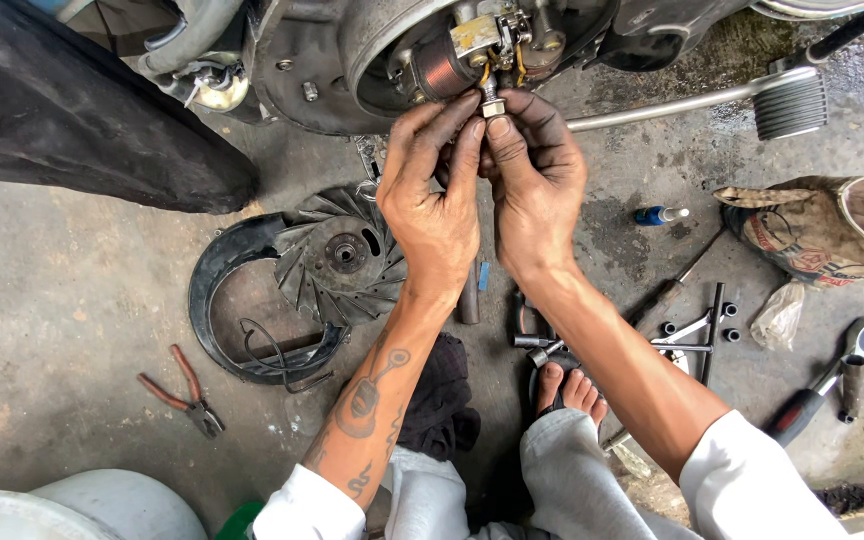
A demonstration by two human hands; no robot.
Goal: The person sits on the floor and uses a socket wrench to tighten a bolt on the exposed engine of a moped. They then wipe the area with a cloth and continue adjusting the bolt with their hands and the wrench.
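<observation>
Item: small metal fitting (pixel 493 106), brass-coloured, at the end of yellow wires hanging from the open engine housing (pixel 352 60). Position: just below the copper-wound coil (pixel 440 68) inside the housing, between both hands.

Left hand (pixel 434 195): grimy, forearm tattooed, raised to the housing; thumb and fingers closed towards the fitting, tips touching it or just beside it.

Right hand (pixel 535 190): equally soiled; thumb and forefinger pinching the fitting from its right side, remaining fingers curled behind.

Floor (pixel 72 290): stained concrete, carrying the following:
- finned flywheel fan (pixel 337 262) lying flat, below the left hand, set inside a black curved fan shroud (pixel 227 320)
- red-handled pliers (pixel 184 392), well to the left of the shroud
- dark rag (pixel 442 395) under the left forearm
- small blue-capped bottle (pixel 657 215), right of the right hand
- box spanners and sockets (pixel 697 330), scattered near the right forearm
- ratchet wrench (pixel 832 380), black grip, at far right
- worn cloth bag (pixel 822 235), open, at right edge
- kick-start lever (pixel 742 95) with ribbed pedal, running rightwards from the housing
- black tyre (pixel 82 120) at upper left

Person: squatting, bare foot in sandal (pixel 567 388) visible between pale trouser legs
</observation>
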